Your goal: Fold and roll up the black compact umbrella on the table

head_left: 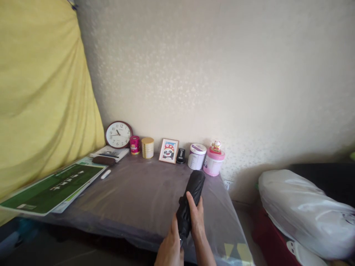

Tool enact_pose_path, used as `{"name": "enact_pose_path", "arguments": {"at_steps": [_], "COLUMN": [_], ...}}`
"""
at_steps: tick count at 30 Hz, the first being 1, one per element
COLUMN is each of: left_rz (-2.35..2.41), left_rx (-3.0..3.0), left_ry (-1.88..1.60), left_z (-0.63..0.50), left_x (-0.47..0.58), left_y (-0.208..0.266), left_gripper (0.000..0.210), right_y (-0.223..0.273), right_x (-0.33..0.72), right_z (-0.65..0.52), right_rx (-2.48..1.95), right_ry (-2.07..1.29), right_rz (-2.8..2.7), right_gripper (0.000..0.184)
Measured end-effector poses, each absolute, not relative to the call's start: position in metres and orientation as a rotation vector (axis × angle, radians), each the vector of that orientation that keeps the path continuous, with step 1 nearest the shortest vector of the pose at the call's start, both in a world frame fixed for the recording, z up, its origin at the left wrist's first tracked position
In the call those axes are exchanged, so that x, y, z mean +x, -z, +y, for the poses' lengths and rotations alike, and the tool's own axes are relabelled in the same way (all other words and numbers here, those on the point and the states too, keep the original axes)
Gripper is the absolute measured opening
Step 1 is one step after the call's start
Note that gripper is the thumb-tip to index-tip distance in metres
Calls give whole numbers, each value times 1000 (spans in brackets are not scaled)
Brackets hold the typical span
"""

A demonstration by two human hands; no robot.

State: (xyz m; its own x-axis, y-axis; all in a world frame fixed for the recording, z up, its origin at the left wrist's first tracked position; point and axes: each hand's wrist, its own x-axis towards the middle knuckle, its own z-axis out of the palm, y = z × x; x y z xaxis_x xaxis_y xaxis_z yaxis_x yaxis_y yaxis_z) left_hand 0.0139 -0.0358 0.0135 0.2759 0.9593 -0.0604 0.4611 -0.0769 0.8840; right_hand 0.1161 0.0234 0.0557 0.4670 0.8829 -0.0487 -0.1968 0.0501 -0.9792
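Note:
A folded black umbrella (194, 184) is held over the front right part of the table, tilted with its top pointing away and slightly right. My left hand (171, 242) is closed around its lower end, where a bit of metal shows; the handle is mostly hidden by the fingers. Higher up, my right hand (196, 218) grips the folded cloth from the right side, thumb lying along the top. Beyond the umbrella's tip stand a white and purple tub (197, 157) and a pink-lidded tub (213, 164) with a lucky cat figurine (215, 146) on it.
Along the wall are a round clock (119, 134), a pink tin (134, 145), a yellow-lidded can (148, 148), a framed panda picture (168, 150) and a black object (181, 156). Left lie a green board (63, 186) and brown case (103, 160). A white bag (305, 210) sits right.

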Motion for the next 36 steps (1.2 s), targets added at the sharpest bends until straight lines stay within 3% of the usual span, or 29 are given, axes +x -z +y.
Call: {"name": "enact_pose_path", "arguments": {"at_steps": [5,9,14,19,22,27,36], "left_rz": [1082,878,1115,1341,1136,817,1368], "left_rx": [1590,1257,1559,1801,1647,1207,1790], "left_ry": [-836,-616,-830,-672,-736,-530,-723], "left_z": [-35,-35,-36,-36,-35,-35,-39], "left_x": [8,8,12,6,0,-2,5], "left_y": [-35,-41,-16,-14,-28,-37,-16], "left_gripper": [85,83,95,90,94,79,96], "right_y": [-58,-61,-58,-51,-54,-60,-47], "right_x": [116,118,117,115,115,117,116], "right_z": [20,17,20,21,18,14,20], "right_rx": [-1151,-1160,-1331,-1314,-1218,-1160,-1360], "right_ry": [-1111,-1157,-946,-943,-1048,-1175,-871], "right_rz": [-625,-658,-764,-715,-636,-626,-731], "right_gripper": [59,60,55,58,60,58,55]}}
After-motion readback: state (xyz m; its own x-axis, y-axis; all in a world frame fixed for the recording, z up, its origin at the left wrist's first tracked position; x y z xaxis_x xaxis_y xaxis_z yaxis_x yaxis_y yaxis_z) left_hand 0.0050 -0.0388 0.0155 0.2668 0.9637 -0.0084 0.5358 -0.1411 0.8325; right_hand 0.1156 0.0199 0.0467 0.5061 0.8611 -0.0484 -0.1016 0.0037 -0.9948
